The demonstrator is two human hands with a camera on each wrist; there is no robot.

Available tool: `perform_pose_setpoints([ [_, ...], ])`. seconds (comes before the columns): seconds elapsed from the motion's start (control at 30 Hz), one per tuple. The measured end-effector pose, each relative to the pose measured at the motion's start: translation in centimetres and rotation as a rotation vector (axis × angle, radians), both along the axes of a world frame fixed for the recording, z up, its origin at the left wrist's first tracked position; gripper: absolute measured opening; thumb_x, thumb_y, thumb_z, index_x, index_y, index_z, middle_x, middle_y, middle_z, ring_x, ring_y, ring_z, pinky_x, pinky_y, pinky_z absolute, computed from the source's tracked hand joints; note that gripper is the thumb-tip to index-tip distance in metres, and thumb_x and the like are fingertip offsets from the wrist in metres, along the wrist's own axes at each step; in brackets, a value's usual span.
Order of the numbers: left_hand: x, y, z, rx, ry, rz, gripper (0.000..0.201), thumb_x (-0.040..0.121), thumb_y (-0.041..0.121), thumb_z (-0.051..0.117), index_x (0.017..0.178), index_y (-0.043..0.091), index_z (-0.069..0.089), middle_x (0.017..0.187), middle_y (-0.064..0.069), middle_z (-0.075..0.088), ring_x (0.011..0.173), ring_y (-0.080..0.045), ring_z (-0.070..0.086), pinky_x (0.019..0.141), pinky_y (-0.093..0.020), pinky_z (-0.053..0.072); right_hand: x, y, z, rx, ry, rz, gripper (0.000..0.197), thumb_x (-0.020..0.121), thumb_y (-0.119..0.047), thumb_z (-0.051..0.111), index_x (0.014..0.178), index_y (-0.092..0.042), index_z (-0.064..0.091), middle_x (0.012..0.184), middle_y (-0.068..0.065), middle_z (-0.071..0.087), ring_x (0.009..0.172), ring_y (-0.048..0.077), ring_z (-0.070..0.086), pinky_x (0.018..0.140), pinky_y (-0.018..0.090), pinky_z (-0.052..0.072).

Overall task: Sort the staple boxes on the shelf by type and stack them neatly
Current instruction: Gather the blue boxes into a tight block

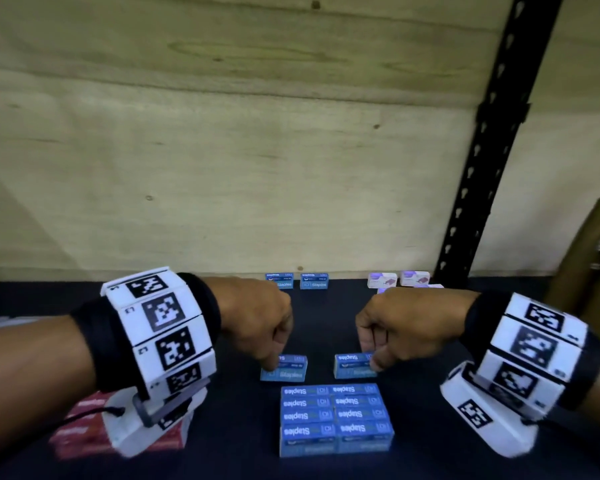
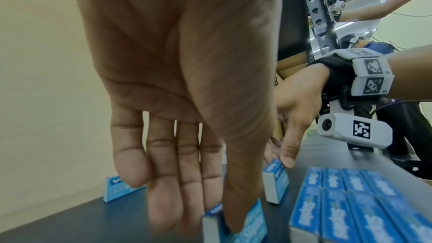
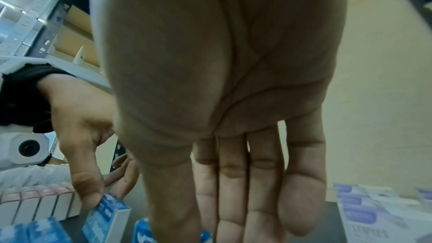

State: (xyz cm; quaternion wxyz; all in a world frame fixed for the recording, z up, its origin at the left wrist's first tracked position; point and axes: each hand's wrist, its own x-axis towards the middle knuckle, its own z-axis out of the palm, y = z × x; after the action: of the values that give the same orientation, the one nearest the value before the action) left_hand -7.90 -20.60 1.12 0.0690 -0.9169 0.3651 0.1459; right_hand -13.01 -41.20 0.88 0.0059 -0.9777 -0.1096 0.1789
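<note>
Two blue staple boxes stand apart on the dark shelf (image 1: 236,427). My left hand (image 1: 274,362) pinches the left blue box (image 1: 286,370) from above, thumb on the near face (image 2: 252,228). My right hand (image 1: 371,358) pinches the right blue box (image 1: 352,367) the same way, also visible from the left wrist (image 2: 277,178). Just in front of both lies a neat block of several blue boxes (image 1: 336,419). Two more blue boxes (image 1: 297,281) stand at the back wall. Purple-and-white boxes (image 1: 399,279) sit at the back right.
Red boxes (image 1: 84,427) lie under my left wrist at the shelf's front left. A black perforated upright (image 1: 482,161) rises at the right, with a cardboard carton (image 1: 589,258) beyond it. The plywood back wall (image 1: 222,168) closes the shelf. Another person's arms (image 2: 374,10) work at a neighbouring rack.
</note>
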Motion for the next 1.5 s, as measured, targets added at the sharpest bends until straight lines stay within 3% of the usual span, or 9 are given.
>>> perform_pose_setpoints([
  [0.07,-0.4,0.2,-0.1,-0.012,0.027,0.000,0.015,0.081,0.032,0.078,0.092,0.022,0.073,0.069,0.017,0.060,0.066,0.000,0.054,0.074,-0.025,0.052,-0.7,-0.3,0.1,0.011,0.011,-0.014,0.015,0.085,-0.034,0.075,0.095,-0.025,0.068,0.094,-0.005,0.073,0.072,0.004,0.057,0.075,0.024,0.051],
  [0.17,-0.7,0.5,-0.2,-0.006,0.081,0.013,0.014,0.080,0.031,0.078,0.091,0.022,0.073,0.081,0.008,0.072,0.070,-0.004,0.060,0.078,-0.028,0.055,-1.5,-0.6,0.1,0.028,0.033,-0.024,0.015,0.086,-0.034,0.074,0.096,-0.025,0.068,0.095,-0.004,0.074,0.076,0.006,0.062,0.077,0.024,0.052],
  [0.3,-1.2,0.9,-0.2,0.009,0.129,0.034,0.017,0.080,0.032,0.076,0.094,0.022,0.072,0.088,0.002,0.076,0.072,-0.005,0.064,0.076,-0.026,0.054,-2.1,-0.8,-0.1,0.065,0.083,-0.037,0.015,0.087,-0.033,0.073,0.097,-0.024,0.068,0.097,0.000,0.076,0.087,0.015,0.069,0.076,0.024,0.052],
  [0.47,-1.7,1.0,0.1,-0.001,0.214,0.054,0.016,0.084,0.025,0.072,0.099,0.023,0.070,0.093,0.003,0.076,0.065,0.003,0.060,0.072,-0.017,0.048,-2.3,-1.0,-0.2,0.104,0.119,-0.049,0.014,0.091,-0.031,0.068,0.103,-0.024,0.068,0.096,0.000,0.076,0.077,0.006,0.063,0.068,0.015,0.046],
  [0.6,-2.0,0.9,0.3,-0.026,0.278,0.075,0.020,0.090,0.016,0.060,0.106,0.025,0.069,0.094,0.000,0.076,0.076,-0.003,0.065,0.078,-0.020,0.051,-2.3,-1.0,-0.4,0.179,0.153,-0.068,0.013,0.097,-0.023,0.057,0.104,-0.020,0.067,0.076,-0.010,0.069,0.072,0.004,0.063,0.063,0.008,0.042],
  [0.67,-2.0,0.8,0.2,-0.033,0.270,0.078,0.020,0.091,0.018,0.057,0.106,0.025,0.069,0.092,0.000,0.076,0.081,-0.009,0.066,0.081,-0.022,0.051,-2.3,-0.8,-0.5,0.192,0.151,-0.068,0.013,0.098,-0.025,0.054,0.101,-0.021,0.066,0.078,-0.011,0.069,0.072,0.003,0.063,0.059,0.005,0.040],
  [0.77,-2.0,0.5,0.0,-0.045,0.256,0.075,0.016,0.092,0.024,0.056,0.103,0.025,0.069,0.090,0.001,0.077,0.089,-0.014,0.069,0.085,-0.024,0.051,-2.2,-0.7,-0.8,0.170,0.131,-0.053,0.013,0.098,-0.031,0.054,0.096,-0.025,0.065,0.082,-0.009,0.072,0.069,0.002,0.062,0.064,0.010,0.040],
  [1.07,-1.9,-0.3,-0.6,-0.088,0.250,0.050,0.012,0.094,0.031,0.059,0.098,0.027,0.069,0.087,0.004,0.076,0.061,0.009,0.058,0.077,-0.017,0.047,-2.0,-0.4,-0.9,0.159,0.123,-0.029,0.020,0.098,-0.036,0.056,0.102,-0.020,0.067,0.096,-0.003,0.076,0.070,0.001,0.061,0.074,0.016,0.047],
  [1.5,-1.9,-0.9,-0.9,-0.122,0.264,0.022,0.009,0.094,0.032,0.060,0.095,0.027,0.068,0.090,0.002,0.076,0.063,0.006,0.061,0.077,-0.017,0.048,-1.1,0.8,-1.1,0.150,0.123,0.018,0.022,0.099,-0.036,0.056,0.104,-0.018,0.067,0.089,-0.003,0.074,0.070,0.003,0.061,0.068,0.016,0.044],
])
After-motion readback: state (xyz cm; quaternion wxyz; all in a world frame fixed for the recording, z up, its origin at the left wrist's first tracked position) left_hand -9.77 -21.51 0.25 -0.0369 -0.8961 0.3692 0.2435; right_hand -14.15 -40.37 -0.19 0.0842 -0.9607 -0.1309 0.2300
